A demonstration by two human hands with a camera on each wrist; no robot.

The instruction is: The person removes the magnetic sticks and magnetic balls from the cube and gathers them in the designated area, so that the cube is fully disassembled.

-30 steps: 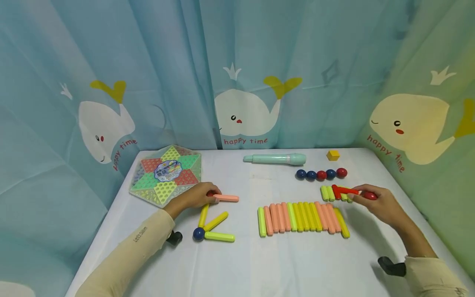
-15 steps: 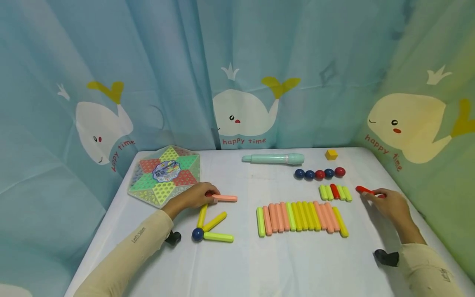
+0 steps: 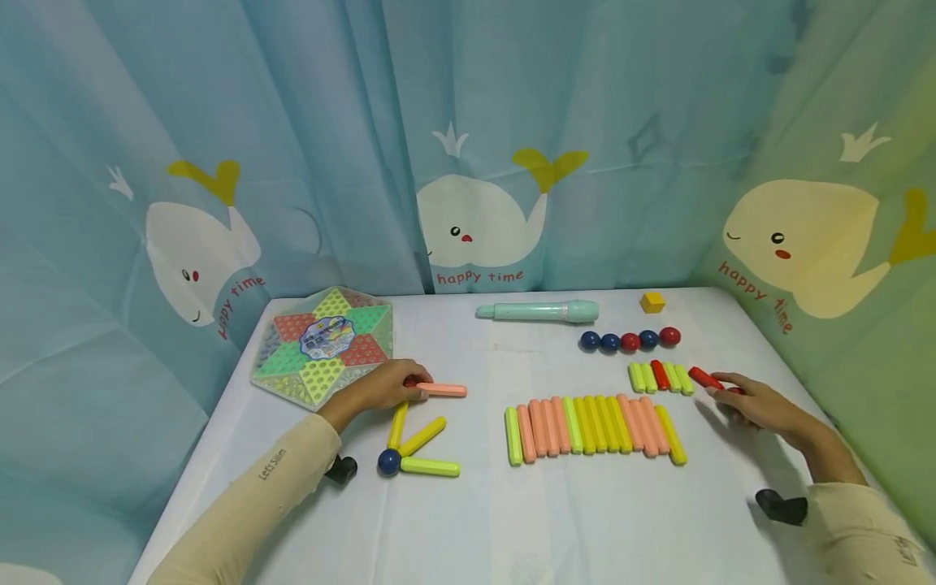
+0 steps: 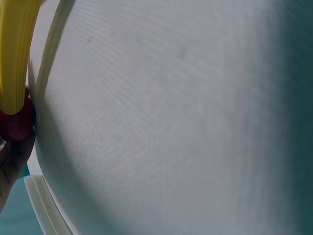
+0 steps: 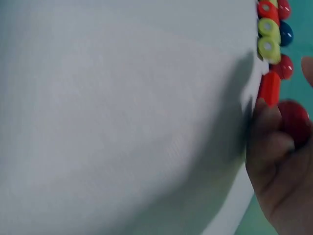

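My left hand [image 3: 387, 383] pinches a red ball [image 4: 18, 122], mostly covered by the fingers in the head view. A pink stick [image 3: 444, 390] points right from that ball, and a yellow stick [image 3: 398, 424] runs down from it to a blue ball [image 3: 389, 462]. Another yellow stick [image 3: 423, 437] and a lime stick [image 3: 431, 467] fan out from the blue ball. At the right, my right hand [image 3: 764, 406] holds a red ball [image 5: 295, 122] in its curled fingers. A short red stick [image 3: 704, 378] is at its fingertips, beside a row of short lime sticks [image 3: 643, 378].
Long pink, yellow and lime sticks [image 3: 581, 426] lie side by side at centre right. Behind the short row, with its own red stick [image 3: 660, 375], are several balls [image 3: 610, 343]. A yellow cube [image 3: 652, 303], mint microphone-shaped object [image 3: 544, 312] and star-patterned game board [image 3: 325, 341] lie farther back.
My right hand has drawn away rightward from above the short row, then come slightly back left. The red stick it carried now slants beside the row. My left hand stays put.
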